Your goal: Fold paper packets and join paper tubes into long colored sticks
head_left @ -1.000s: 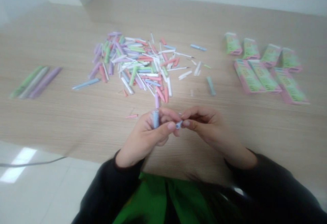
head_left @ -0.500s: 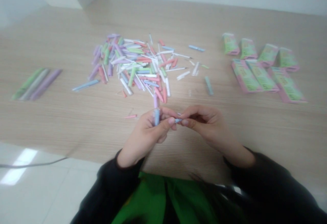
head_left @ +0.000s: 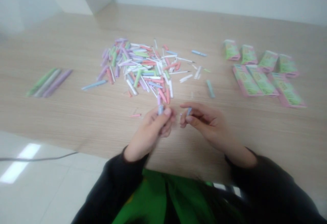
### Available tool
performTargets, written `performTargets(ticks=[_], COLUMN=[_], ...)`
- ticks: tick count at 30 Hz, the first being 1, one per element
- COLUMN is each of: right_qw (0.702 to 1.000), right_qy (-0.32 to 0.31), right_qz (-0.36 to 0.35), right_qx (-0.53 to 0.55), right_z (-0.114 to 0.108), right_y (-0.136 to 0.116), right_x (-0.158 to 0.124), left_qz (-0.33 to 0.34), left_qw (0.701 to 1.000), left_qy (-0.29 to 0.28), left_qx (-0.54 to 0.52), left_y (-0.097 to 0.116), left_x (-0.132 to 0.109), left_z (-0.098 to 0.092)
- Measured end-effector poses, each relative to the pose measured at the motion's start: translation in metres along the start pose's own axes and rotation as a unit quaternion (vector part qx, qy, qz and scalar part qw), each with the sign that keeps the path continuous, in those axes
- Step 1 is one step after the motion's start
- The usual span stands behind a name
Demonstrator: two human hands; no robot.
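My left hand (head_left: 154, 127) is closed around a light blue pen barrel (head_left: 160, 109), its thumb pressed against it; most of the barrel is hidden by the fingers. A little to the right, my right hand (head_left: 208, 120) pinches a small blue pen part (head_left: 189, 111) between thumb and forefinger. A gap separates the two hands, both just above the table near its front edge. Beyond them lies a loose heap of pen parts (head_left: 144, 70) in purple, green, pink, blue and white, with thin white refills among them. A purple piece (head_left: 159, 98) from the heap lies just past my left fingertips.
Several green and pink boxes (head_left: 247, 81) stand and lie at the right. Three long pens (head_left: 58, 82), green, white and purple, lie side by side at the left. A blue piece (head_left: 94, 84), a teal piece (head_left: 211, 89) and a pink scrap (head_left: 136, 115) lie singly on the table (head_left: 84, 122).
My hands have drawn apart. The small blue part, earlier between both hands' fingertips, is now in my right hand alone, and my left thumb has closed onto the blue barrel.
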State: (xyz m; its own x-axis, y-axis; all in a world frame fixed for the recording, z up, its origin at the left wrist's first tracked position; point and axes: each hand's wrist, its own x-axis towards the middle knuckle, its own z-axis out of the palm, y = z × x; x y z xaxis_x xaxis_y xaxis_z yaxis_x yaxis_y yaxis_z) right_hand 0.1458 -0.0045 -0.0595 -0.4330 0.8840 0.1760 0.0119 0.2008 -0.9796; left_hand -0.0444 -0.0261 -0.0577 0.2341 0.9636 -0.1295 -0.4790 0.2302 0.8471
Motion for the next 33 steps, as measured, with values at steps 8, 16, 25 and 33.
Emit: performTargets(ticks=[8,16,25,33], right_qw=[0.999,0.994,0.962,0.953], right_qy=[-0.040,0.111,0.174,0.179], right_qz=[-0.001,-0.008,-0.161,-0.172], right_qx=[-0.025,-0.005,-0.132,-0.175], right_z=[0.008,0.014,0.013,0.011], right_y=[-0.018,-0.032,-0.036,-0.043], right_x=[-0.007,-0.010,-0.001,-0.007], left_qz=[0.002,-0.010,-0.012,-0.033], left_qw=[0.974,0.960,0.973,0.969], left_qy=[0.149,0.147,0.113,0.086], left_qx=[-0.170,-0.239,-0.203,-0.230], left_y=[0.006,-0.001,-0.009,-0.010], left_x=[0.007,-0.005,-0.019,-0.019], left_z=[0.015,0.010,0.012,0.015])
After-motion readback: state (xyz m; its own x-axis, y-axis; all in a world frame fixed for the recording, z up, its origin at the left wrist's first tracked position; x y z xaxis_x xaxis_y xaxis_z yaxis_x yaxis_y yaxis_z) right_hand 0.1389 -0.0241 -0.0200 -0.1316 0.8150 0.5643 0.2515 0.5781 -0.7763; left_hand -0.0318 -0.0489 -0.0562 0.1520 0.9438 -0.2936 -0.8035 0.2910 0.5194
